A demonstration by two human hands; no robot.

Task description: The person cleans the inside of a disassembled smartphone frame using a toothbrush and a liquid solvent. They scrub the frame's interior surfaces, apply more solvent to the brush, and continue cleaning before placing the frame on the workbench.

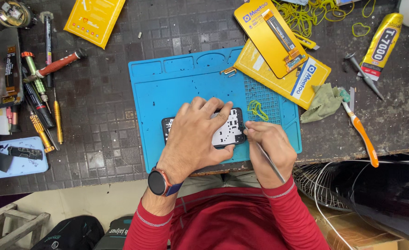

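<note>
From the head camera, your left hand (199, 132) lies flat and spread over an opened phone (230, 129), fingers splayed across its black back with the white patches, pressing it down rather than gripping it. The phone rests on the blue mat (167, 92), near the mat's front edge, and the mat sits on the dark tiled bench (107, 106). Your right hand (271, 148) is curled closed around a thin metal tool (269, 159), held like a pen; its tip meets the phone's right edge, and the shaft runs back over your wrist. A watch (158, 182) sits on your left wrist, above the red sleeves (241, 222). Just beyond your right hand, a green rubber band (257, 110) lies on the mat's gridded part. Yellow packets (280, 51) overlap the mat's far right corner, and another yellow packet (95, 18) lies at the bench's far edge. To the right are a green cloth (323, 103), an orange toothbrush (361, 134) and a yellow glue tube (382, 41), well apart from your hands. At the left, screwdrivers (42, 92) lie in a loose heap, and a pale blue phone (15, 157) rests near the bench's front. A wire fan guard (320, 185) shows beneath the bench at your right.
</note>
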